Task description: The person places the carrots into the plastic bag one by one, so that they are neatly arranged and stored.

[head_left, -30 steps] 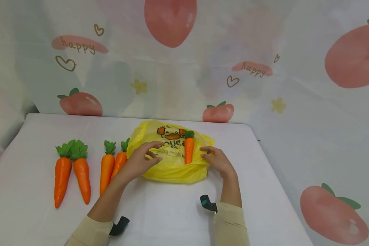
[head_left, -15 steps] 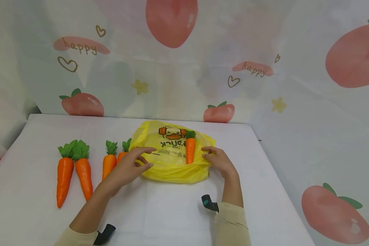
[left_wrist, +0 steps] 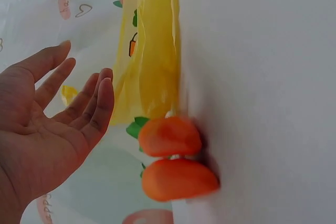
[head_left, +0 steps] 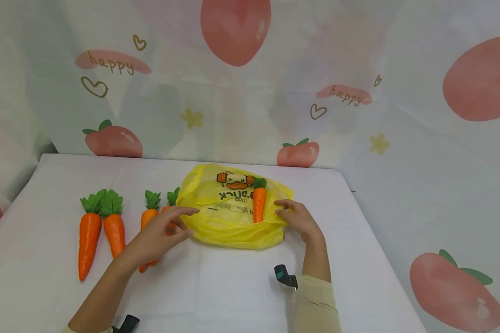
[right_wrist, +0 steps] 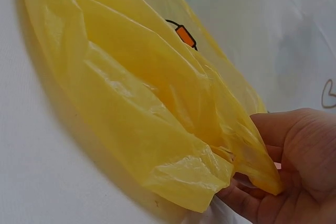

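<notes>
A yellow plastic bag (head_left: 216, 233) with a duck print lies on the table, its mouth spread towards me. One orange toy carrot (head_left: 259, 206) with green leaves rests in the bag's opening. My right hand (head_left: 300, 221) holds the bag's right edge; in the right wrist view the thumb and fingers of that hand (right_wrist: 307, 156) pinch the yellow film (right_wrist: 131, 114). My left hand (head_left: 156, 240), fingers spread and holding nothing, hovers over two carrots left of the bag, partly hiding them. The left wrist view shows those carrots (left_wrist: 178, 180) apart from the left hand (left_wrist: 52, 135).
Farther left, two more carrots lie side by side, one outer carrot (head_left: 89, 245) and one inner carrot (head_left: 114, 230), their leaves touching. A white cloth covers the table (head_left: 229, 291). Behind it hangs a peach-printed backdrop (head_left: 241, 115).
My left hand has drawn back from over the bag, moving left and towards me to above the middle carrots. The right hand stays at the bag's edge, and the carrot in the bag keeps its place.
</notes>
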The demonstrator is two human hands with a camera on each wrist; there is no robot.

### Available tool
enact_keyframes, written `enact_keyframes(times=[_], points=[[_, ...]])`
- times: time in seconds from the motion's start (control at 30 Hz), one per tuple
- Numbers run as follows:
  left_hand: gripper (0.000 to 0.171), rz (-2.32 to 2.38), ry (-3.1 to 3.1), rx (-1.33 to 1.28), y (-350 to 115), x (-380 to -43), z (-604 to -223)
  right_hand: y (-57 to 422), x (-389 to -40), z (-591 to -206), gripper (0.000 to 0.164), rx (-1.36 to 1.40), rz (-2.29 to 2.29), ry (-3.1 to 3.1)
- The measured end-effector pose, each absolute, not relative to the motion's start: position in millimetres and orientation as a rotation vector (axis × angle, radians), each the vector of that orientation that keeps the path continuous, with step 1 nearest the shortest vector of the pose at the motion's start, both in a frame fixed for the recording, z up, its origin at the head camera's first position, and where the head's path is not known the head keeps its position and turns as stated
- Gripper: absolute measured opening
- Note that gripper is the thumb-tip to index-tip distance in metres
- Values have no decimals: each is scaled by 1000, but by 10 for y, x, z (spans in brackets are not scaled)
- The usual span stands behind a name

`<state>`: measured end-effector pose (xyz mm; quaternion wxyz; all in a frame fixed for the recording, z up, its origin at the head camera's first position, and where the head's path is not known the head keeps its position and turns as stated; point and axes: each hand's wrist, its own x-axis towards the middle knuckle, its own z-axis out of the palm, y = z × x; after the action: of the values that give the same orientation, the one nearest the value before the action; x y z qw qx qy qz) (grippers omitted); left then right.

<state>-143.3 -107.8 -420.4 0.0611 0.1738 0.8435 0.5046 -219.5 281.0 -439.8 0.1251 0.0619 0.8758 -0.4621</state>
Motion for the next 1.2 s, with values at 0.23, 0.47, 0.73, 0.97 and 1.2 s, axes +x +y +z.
enact_keyframes(times=[0.23,0.47,0.73,0.97,1.2], points=[[47,1562,2540,470,-1381,-1339,-4266,2809,-2196,-4401,37,196,-1352,2544],[50,1579,2509,334,-1621,-1270,-4274,2811,-2191,-4411,37,199,-1354,2551],[52,1556,2530,258,-1823,-1222,-4251,2813,-2171,-4404,38,189,-1353,2554],[55,1507,2564,148,-2057,-1164,-4245,2812,-2170,-4407,38,184,-1355,2553],[54,1430,2695,148,-2335,-1121,-4298,2812,-2182,-4397,38,195,-1362,2542]])
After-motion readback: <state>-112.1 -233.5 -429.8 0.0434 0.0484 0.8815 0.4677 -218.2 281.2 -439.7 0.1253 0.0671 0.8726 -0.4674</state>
